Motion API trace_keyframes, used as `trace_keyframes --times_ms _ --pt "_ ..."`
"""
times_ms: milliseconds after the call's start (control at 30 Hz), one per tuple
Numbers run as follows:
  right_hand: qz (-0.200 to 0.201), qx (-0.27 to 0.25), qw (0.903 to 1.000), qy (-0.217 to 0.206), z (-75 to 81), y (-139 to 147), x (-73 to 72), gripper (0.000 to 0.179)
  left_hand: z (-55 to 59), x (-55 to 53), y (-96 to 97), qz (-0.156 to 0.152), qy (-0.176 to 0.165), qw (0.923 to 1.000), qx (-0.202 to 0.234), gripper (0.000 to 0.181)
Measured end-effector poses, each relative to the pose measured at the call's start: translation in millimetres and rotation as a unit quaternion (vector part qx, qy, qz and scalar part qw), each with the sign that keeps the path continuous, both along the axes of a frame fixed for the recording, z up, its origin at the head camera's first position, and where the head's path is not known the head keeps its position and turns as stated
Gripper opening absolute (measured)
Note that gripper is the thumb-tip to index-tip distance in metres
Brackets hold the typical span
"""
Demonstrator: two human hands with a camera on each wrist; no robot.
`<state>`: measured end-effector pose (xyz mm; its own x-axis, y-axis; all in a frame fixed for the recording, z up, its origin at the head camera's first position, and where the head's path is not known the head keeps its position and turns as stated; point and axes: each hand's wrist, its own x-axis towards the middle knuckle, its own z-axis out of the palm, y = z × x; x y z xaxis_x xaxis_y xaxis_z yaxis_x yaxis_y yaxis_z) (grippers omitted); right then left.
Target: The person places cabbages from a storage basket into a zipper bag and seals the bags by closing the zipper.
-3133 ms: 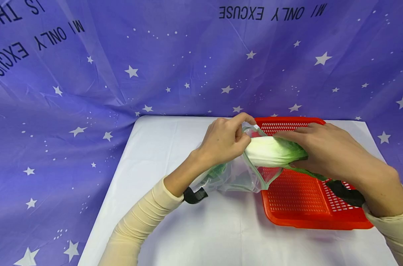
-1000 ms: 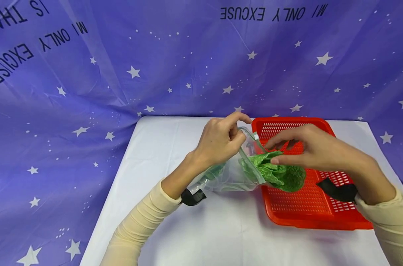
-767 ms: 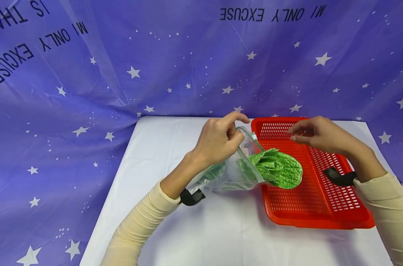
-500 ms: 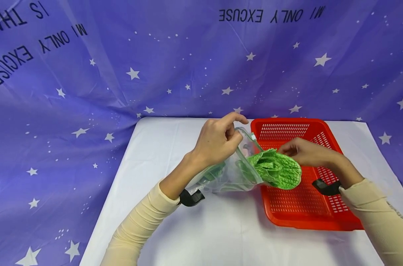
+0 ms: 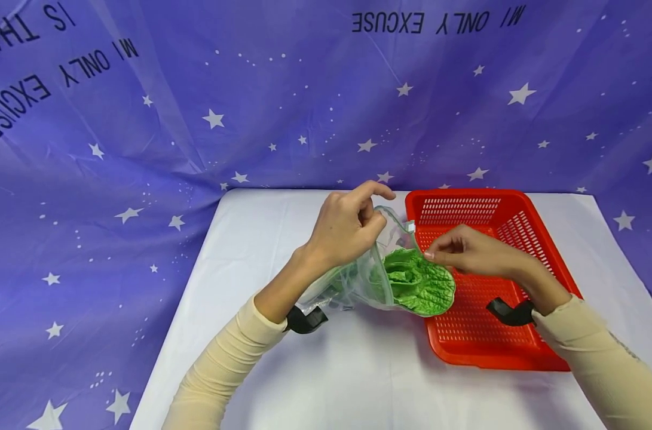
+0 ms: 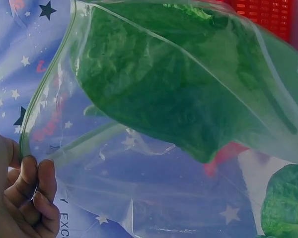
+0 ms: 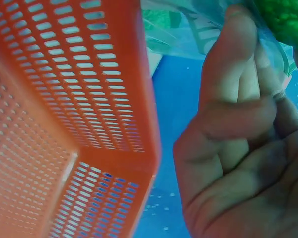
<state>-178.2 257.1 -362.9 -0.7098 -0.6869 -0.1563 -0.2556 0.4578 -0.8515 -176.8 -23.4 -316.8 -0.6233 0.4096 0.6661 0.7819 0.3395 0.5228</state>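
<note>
In the head view, my left hand pinches the green-edged rim of a clear zip bag. A Chinese cabbage lies in the bag's mouth, stem end inside and crinkled green leaves sticking out to the right. Thumb and index finger of my right hand pinch the rim's far side, just below the white slider. The left wrist view shows the rim between my left fingertips and dark green leaves behind the plastic. More greenery is deeper in the bag, partly hidden by my left hand.
A red perforated basket stands on the white-covered table, right of the bag and under my right hand. Its slotted wall is close beside that hand. A purple star-printed cloth hangs behind.
My right hand slid the cabbage stem-first into the bag, let go, lifted over the basket, then came left to the rim. The bag and left hand have shifted slightly left.
</note>
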Motion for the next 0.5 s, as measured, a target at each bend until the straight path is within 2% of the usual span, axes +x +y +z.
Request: trace_keyframes --times_ms 233,367,500 --pt "-0.008 0.019 0.9967 0.079 6.7 -22 -7.4 0.019 0.5 2.0 -5.1 0.000 0.004 1.0000 -0.007 0.032" --pt "-0.037 0.049 0.9903 0.124 8.0 -26 -7.7 0.015 0.6 2.2 -11.5 0.000 0.003 0.9999 -0.010 0.033" --pt "-0.045 0.079 0.9898 0.110 9.9 -24 -9.8 0.011 0.6 1.4 -20.1 0.000 0.005 0.9998 -0.018 0.034"
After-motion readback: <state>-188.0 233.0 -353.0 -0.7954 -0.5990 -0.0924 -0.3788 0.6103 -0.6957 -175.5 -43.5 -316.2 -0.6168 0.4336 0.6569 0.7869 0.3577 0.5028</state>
